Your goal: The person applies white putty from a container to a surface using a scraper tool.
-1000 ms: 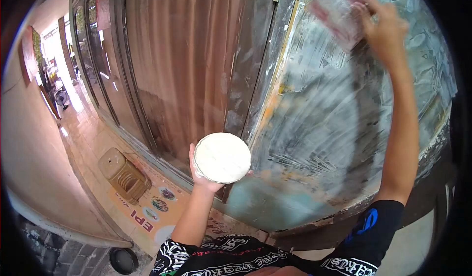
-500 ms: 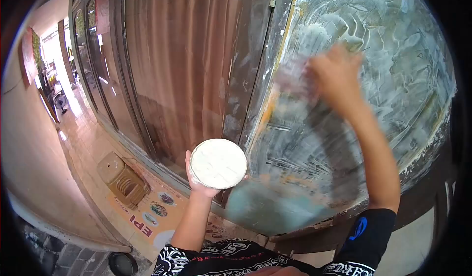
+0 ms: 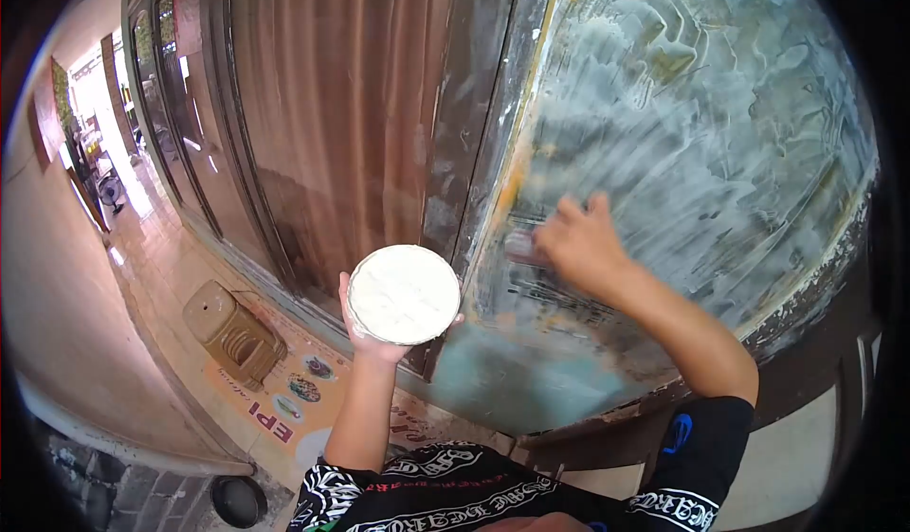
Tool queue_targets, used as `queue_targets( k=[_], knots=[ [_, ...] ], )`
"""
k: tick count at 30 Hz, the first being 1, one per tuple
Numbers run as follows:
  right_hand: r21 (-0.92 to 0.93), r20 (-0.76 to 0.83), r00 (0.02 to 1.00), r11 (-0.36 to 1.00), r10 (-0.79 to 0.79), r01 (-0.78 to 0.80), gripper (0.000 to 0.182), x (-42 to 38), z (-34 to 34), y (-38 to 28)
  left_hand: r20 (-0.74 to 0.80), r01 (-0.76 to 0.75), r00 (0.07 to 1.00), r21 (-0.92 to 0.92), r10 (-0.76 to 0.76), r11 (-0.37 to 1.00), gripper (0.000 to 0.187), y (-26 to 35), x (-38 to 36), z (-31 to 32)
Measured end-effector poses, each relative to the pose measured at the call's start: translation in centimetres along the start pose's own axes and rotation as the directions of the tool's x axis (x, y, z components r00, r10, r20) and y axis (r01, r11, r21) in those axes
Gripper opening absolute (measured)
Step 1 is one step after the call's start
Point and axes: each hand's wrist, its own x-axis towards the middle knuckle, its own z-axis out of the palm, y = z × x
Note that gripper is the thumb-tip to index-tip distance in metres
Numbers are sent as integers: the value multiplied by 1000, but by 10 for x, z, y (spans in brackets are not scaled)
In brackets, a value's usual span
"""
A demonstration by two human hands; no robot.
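Note:
My left hand (image 3: 372, 341) holds up a round container (image 3: 405, 295) from beneath, its top face full of smooth white paste. The thumb and a fingertip show at its sides. In my right hand (image 3: 583, 248) is a small flat pinkish-grey scraper (image 3: 523, 246), blurred, pinched against the wall panel (image 3: 654, 167) near its left edge. Streaky white smears and swirls cover much of that grey-green panel. Lower down, a pale teal patch (image 3: 517, 380) shows on it.
Left of the panel stands a brown door frame (image 3: 464, 162) with glass and a reddish curtain (image 3: 332, 125) behind. A tan plastic stool (image 3: 232, 328) lies on a printed banner (image 3: 284, 409). A black round pan (image 3: 237, 502) sits on the ground at lower left.
My right hand has swept down and left across the panel with the scraper, leaving diagonal streaks. The container in my left hand sits slightly higher and further left in view.

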Motion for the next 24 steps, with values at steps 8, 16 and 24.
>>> queue_targets(
  k=[8, 16, 24],
  knots=[
    [80, -697, 646, 929, 311, -362, 17, 19, -131, 88, -63, -11, 998, 165, 22, 986, 90, -2, 5, 2],
    [111, 131, 978, 983, -162, 148, 9, -34, 43, -46, -117, -81, 988, 190, 104, 978, 88, 5, 0, -4],
    [14, -383, 894, 969, 234, -248, 10, 4, -51, 29, -101, -58, 992, 166, 76, 984, 88, 5, -1, -8]
  ],
)
